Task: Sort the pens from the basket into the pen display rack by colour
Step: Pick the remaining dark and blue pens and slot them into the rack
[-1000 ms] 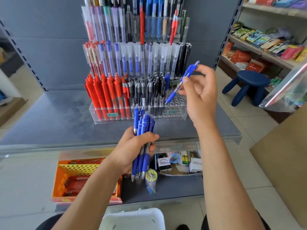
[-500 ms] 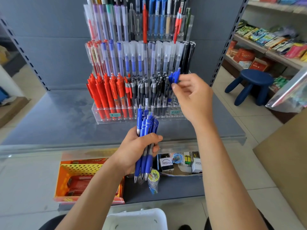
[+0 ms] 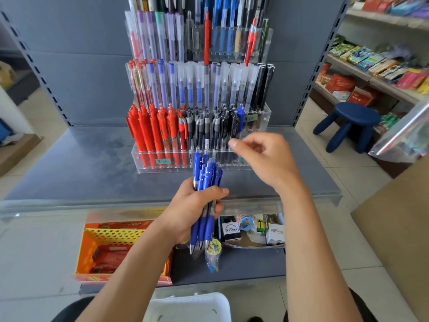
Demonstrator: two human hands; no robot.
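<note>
Right hand (image 3: 267,159) withdrawn, blue pen (image 3: 240,118) in rack (image 3: 261,116), just beyond fingers (image 3: 233,142)

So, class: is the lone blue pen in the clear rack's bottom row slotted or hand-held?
Slotted: the blue plastic click pen stands upright beside black pens; the right hand below holds nothing.

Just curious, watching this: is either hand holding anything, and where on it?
The left hand grips a bundle of blue pens around mid-barrel; the right hand holds nothing.
</note>
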